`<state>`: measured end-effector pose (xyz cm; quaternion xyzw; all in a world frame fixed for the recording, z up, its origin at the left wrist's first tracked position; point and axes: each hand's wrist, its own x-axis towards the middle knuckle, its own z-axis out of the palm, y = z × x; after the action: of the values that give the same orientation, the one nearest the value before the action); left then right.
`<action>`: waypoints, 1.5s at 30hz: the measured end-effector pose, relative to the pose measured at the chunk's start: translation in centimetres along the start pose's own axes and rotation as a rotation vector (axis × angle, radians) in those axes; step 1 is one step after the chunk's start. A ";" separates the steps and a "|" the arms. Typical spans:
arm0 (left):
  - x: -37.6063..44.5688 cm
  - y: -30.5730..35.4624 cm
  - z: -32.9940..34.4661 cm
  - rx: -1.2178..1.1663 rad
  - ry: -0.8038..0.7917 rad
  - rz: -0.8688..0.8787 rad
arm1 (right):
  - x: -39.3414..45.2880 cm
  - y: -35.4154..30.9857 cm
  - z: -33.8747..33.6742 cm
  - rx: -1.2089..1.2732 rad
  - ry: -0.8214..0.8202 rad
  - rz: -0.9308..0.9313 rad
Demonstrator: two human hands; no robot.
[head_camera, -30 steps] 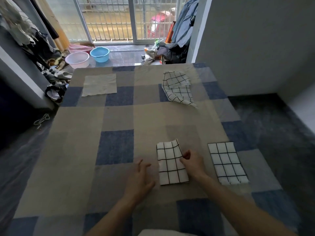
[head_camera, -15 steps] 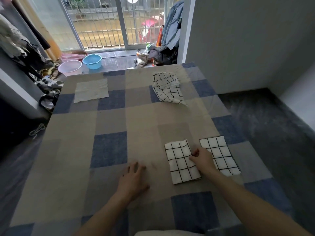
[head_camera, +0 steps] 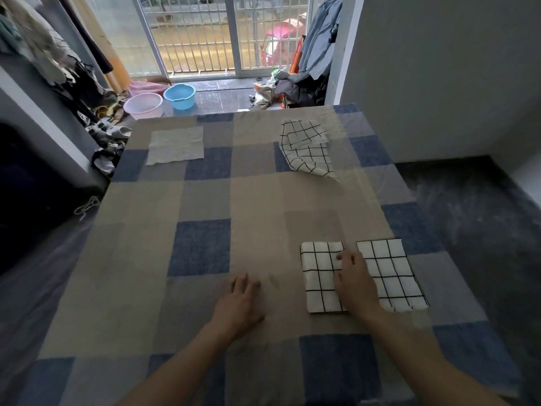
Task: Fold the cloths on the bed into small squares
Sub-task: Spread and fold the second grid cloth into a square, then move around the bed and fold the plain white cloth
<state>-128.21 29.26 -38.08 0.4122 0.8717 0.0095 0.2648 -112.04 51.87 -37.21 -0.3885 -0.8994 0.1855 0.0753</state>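
From the head view, the bed [head_camera: 205, 200] carries a cover of tan, grey and blue squares. Near the right edge lie two folded white cloths with a black grid. The left folded cloth [head_camera: 320, 276] is a neat rectangle, its near edge showing stacked layers; the right folded cloth [head_camera: 390, 273] lies just beside it, a narrow strip of cover between them at the far end, its near right corner slightly ragged. The right hand [head_camera: 355, 284] rests palm down across the right side of the left folded cloth, fingers loosely bent on the fabric, covering the gap nearer the wrist. The left hand [head_camera: 238, 306] lies flat on the bare cover to the left, fingers relaxed and spread, holding nothing.

At the far right sits a crumpled grid cloth [head_camera: 307, 149], unfolded, one corner trailing toward the near side. At the far left a plain pale cloth [head_camera: 175, 145] lies spread flat.
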 end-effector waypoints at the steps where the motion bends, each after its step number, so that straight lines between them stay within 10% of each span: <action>1: -0.1 -0.1 0.0 -0.001 0.002 0.005 | -0.4 -0.2 0.5 -0.017 -0.057 -0.073; 23: -11.0 -12.6 -7.6 -0.048 0.437 -0.160 | 0.0 -24.9 0.8 -0.140 -0.463 -0.438; 45: -44.8 -38.4 -17.0 0.117 0.614 -0.363 | -21.0 -62.3 1.3 -0.126 -0.328 -0.816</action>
<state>-140.26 -25.10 -12.15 0.2433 0.9686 0.0358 -0.0362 -139.79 -2.97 -13.80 0.0290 -0.9888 0.1444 -0.0252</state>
